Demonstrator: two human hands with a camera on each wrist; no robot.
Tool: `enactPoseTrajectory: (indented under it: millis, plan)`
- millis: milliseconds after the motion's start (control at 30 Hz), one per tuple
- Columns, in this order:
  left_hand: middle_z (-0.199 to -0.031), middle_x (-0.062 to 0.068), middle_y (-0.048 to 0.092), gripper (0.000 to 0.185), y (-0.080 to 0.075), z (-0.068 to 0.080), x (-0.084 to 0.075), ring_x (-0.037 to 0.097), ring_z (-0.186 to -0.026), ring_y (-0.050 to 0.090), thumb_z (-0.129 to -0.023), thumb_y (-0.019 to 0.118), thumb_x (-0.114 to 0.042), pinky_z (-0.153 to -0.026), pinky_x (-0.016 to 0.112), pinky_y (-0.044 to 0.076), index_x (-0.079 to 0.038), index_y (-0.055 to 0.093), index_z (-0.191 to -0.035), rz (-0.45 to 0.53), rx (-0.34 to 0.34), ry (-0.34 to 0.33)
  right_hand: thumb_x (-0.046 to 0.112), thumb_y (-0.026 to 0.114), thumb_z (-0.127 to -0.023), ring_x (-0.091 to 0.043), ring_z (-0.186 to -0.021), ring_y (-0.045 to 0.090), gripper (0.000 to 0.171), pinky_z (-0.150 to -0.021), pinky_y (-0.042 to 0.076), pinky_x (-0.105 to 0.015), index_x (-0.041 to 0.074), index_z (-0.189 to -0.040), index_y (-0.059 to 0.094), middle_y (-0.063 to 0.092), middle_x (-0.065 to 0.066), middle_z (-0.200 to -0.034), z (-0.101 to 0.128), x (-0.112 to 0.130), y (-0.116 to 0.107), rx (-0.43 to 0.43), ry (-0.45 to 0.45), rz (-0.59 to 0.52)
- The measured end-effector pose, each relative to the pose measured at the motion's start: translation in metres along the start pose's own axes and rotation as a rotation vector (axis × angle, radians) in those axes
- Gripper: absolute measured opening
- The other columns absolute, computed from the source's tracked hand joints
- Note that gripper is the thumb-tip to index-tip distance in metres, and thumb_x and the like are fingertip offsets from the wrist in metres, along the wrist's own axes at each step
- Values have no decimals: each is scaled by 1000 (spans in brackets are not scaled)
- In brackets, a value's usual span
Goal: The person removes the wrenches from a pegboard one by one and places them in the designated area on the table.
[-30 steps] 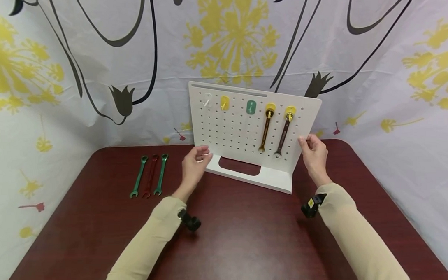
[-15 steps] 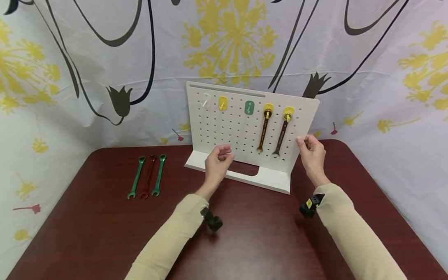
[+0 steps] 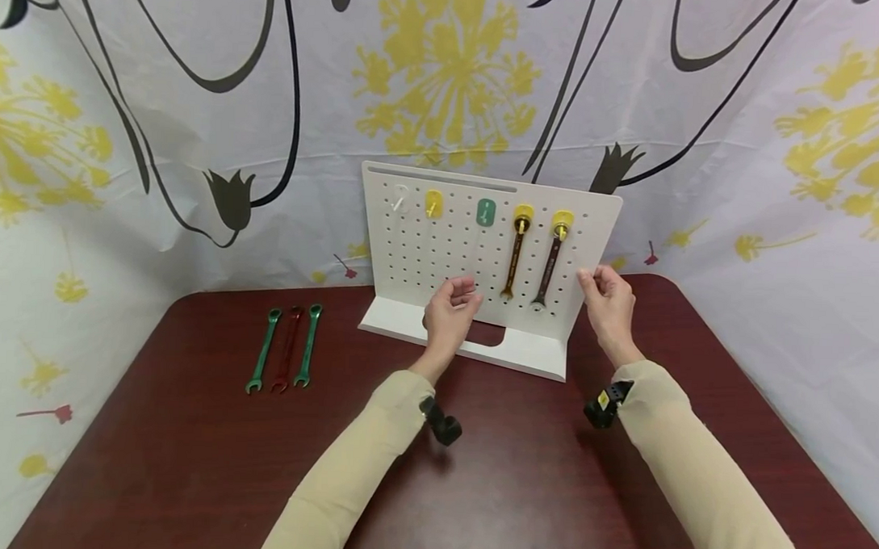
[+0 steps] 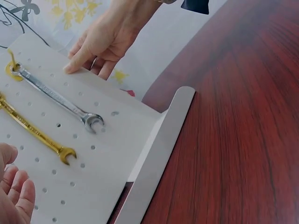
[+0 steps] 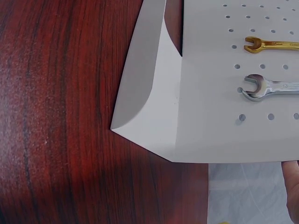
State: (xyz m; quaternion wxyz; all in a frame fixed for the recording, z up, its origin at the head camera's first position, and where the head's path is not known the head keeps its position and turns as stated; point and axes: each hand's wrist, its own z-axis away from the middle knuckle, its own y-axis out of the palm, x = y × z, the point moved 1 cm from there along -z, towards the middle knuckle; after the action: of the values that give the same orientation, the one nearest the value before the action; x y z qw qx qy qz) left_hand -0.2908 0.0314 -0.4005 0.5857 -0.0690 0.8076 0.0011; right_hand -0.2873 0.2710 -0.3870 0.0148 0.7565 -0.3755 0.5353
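Against the patterned backdrop, at the far middle of the worktop [image 3: 520,471]: white pegboard stand [image 3: 454,259] standing upright on its foot. Hanging from yellow hooks at the board's right end, side by side: gold wrench [image 3: 515,257] and silver wrench [image 3: 547,262], long axes running top to bottom, open jaws pointing down.

Right hand [image 3: 607,300] touching the board's right edge, fingers close to straight, fingertips pressing on the face just right of the silver wrench; holding nothing else. Left hand [image 3: 451,311] hovering in front of the board's lower middle, fingers loosely curled, gripping nothing, lying just left of and below the gold wrench's jaw; seen in the left wrist view as fingers [image 4: 16,193] near that jaw but apart from it.

Judging by position: silver wrench lying nearer the right hand, gold wrench nearer the left.

Lying flat well to the left, parallel and close together, long axes pointing away from the person: two green wrenches [image 3: 262,357] with a red wrench [image 3: 286,358] between them.
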Motion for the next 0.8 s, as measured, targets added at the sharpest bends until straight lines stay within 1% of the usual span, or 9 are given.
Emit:
enactPoseTrajectory:
  millis: [67,167,233,567,700,800]
  plan:
    - [-105,14,69,26,5,-1,-1,23,-90,67,-82,70,-4,-80,25,54,-2,65,-107,0,0,3,31,60,-92,-2,-56,38,30,-51,32,-17,4,-82,58,45,14,-62,0,0,0,-3,5,-3]
    - [-105,16,68,26,13,-3,-2,23,-89,67,-81,69,-2,-78,23,55,-1,64,-107,33,3,14,31,60,-92,-3,-56,38,28,-51,32,-18,5,-82,58,45,14,-62,0,0,0,-6,9,-1]
    - [-104,16,69,26,18,-4,-3,22,-88,67,-81,70,-2,-77,21,54,-1,64,-106,35,1,24,31,60,-92,-3,-57,39,28,-51,32,-18,6,-81,58,45,14,-62,0,0,0,-4,12,-3]
    - [-102,13,69,26,39,-9,-5,21,-87,68,-81,72,-6,-75,18,54,-1,64,-106,47,-20,48,32,60,-92,-1,-56,39,32,-51,33,-16,1,-83,59,46,13,-63,0,-1,0,-1,-4,-5]
    - [-102,13,69,27,46,-10,-7,22,-87,68,-81,72,-5,-74,19,54,0,64,-106,59,-30,52,32,60,-92,-1,-56,38,32,-52,32,-17,1,-83,59,46,13,-63,0,0,-1,0,-11,3]
    - [-101,12,69,26,49,-10,-9,20,-88,67,-81,72,-7,-74,19,54,-1,64,-106,48,-36,48,32,60,-92,-2,-56,38,31,-52,32,-18,2,-83,59,46,13,-63,0,0,-1,-1,-17,4]
